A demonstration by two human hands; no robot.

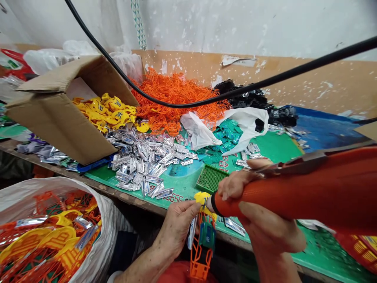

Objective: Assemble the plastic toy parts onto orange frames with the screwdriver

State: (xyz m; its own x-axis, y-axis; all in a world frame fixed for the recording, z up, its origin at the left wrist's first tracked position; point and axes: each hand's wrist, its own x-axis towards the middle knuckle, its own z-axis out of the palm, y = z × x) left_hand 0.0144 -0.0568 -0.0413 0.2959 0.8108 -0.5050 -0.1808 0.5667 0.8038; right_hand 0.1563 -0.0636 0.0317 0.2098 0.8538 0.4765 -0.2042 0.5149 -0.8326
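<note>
Both hands meet at the bench edge: the left hand [176,230] pinches a yellow plastic piece [202,198] with orange lattice [201,257] hanging below, and the right hand [262,196] grips an orange-handled tool [294,196], its tip at the yellow. Silver foil strips [141,165] lie beyond on a green mat [273,147]; a white woven sack [108,232] sits near left.

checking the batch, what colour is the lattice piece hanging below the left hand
The lattice piece is orange, best seen in the head view.

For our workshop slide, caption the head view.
Left hand holds yellow and orange plastic pieces against an orange-handled tool in the right hand.
</note>
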